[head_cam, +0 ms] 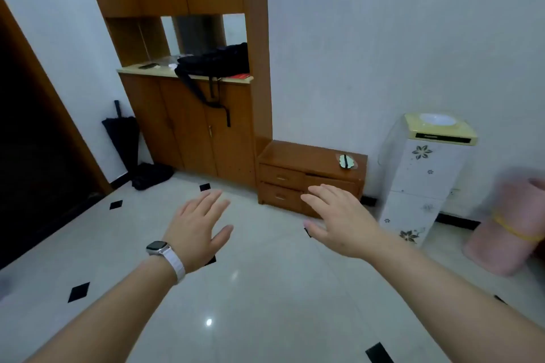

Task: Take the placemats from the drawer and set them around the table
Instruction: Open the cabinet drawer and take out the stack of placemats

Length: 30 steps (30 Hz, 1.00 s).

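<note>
Both hands released, hold nothing: left hand [197, 230] and right hand [339, 221] stretched forward, palms down, fingers straight. Low drawer chest [309, 156] stands against white wall, long axis along wall, fronts facing into room. Two left drawers [281, 177] closed; placemats hidden. Small pale object [345, 161] on chest top, perhaps clip. Floor [265, 289] glossy pale tile, black diamonds. Tall wooden cabinet [191, 127] left of chest, black bag [218, 60] on its counter; white water dispenser [424, 174] to the right.

brown drawer chest [309, 156], white floor [265, 289] with black diamonds.
</note>
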{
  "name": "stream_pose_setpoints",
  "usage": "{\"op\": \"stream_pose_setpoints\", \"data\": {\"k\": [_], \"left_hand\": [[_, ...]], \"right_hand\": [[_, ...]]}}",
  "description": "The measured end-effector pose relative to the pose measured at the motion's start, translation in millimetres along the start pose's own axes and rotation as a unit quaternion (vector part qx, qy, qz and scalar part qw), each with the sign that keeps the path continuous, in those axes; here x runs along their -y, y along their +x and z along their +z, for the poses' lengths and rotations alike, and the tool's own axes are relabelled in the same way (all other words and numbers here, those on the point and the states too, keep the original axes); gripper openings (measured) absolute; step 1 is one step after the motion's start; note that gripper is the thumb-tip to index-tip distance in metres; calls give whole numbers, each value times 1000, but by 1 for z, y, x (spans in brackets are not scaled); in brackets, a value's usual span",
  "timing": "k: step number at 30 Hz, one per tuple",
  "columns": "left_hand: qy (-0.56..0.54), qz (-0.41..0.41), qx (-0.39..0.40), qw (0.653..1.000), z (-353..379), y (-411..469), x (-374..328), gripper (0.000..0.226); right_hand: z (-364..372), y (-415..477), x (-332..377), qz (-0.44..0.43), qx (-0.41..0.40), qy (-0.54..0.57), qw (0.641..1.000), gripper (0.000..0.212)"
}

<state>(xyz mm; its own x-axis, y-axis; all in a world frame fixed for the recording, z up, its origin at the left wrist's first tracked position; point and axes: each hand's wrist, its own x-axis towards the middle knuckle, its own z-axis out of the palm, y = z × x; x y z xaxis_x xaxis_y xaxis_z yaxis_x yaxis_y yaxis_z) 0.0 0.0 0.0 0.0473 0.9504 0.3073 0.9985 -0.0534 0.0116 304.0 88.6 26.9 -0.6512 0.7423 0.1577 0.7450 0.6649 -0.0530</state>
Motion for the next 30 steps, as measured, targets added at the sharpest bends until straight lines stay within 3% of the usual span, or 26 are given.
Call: {"op": "stream_pose_setpoints", "data": {"k": [8, 16, 30], "left_hand": [[-12, 10, -13, 1000, 52, 51, 105, 53], [-33, 6, 41, 999, 98, 101, 214, 57], [-55, 48, 49, 996, 164, 256, 256, 54]], "right_hand": [[51, 119, 33, 3, 13, -2, 1000, 57], [83, 218, 55, 45, 50, 8, 998, 57], [133, 353, -8, 77, 59, 27, 995, 56]]}}
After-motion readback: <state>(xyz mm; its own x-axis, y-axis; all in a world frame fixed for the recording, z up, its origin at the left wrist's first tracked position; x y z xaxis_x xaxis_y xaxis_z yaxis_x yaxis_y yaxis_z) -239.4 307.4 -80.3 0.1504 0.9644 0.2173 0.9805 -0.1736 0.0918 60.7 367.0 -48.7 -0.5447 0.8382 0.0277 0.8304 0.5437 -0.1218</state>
